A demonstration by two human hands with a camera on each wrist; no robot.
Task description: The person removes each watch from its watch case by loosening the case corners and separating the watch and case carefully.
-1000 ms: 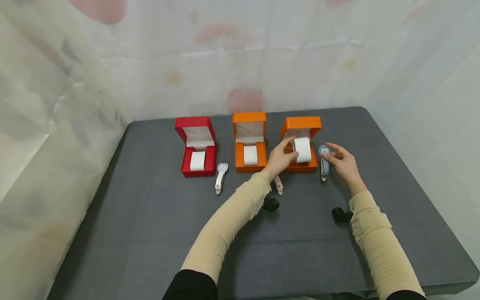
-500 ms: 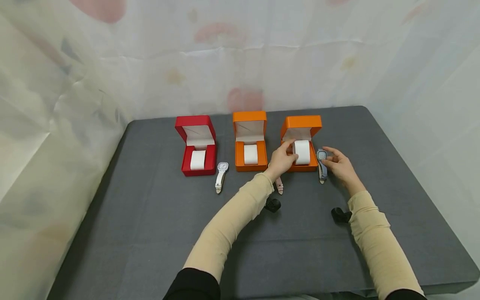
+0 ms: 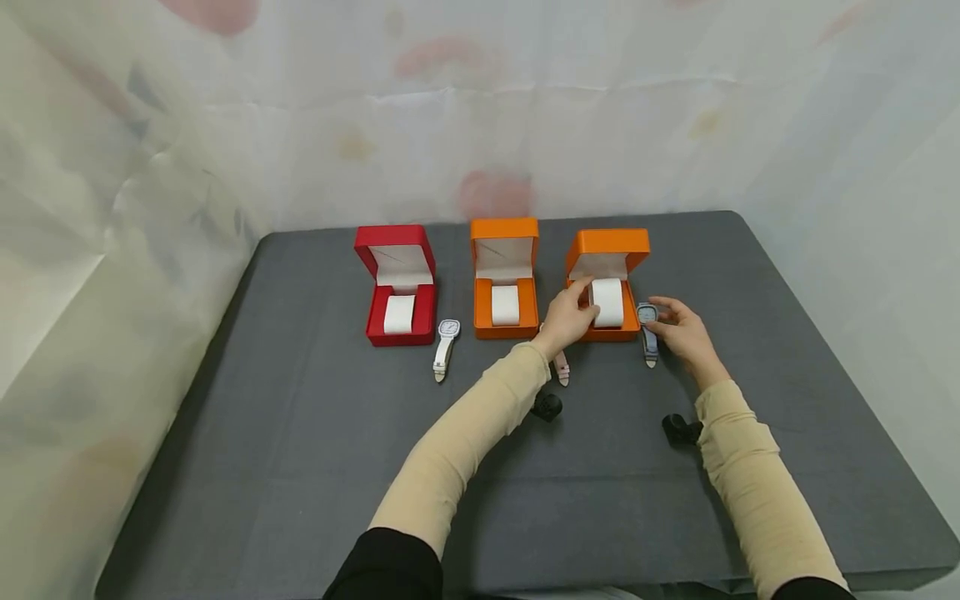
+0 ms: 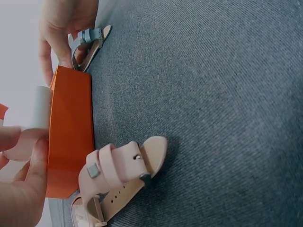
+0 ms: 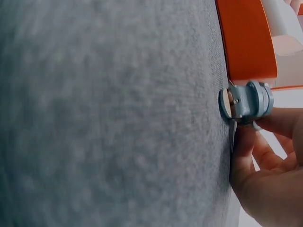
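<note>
My left hand (image 3: 567, 320) fingers pinch the white cylindrical cushion (image 3: 607, 302) in the orange box (image 3: 604, 287); my right hand (image 3: 679, 334) fingers grip the pale-blue strapped watch (image 3: 647, 322).

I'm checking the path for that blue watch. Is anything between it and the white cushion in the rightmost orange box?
Nothing visible blocks it. The blue watch, held by the right hand, sits just right of the orange box; the left hand grips the white cushion from the opposite side.

Grey table (image 3: 300, 467), pale draped sheeting (image 3: 525, 108)
</note>
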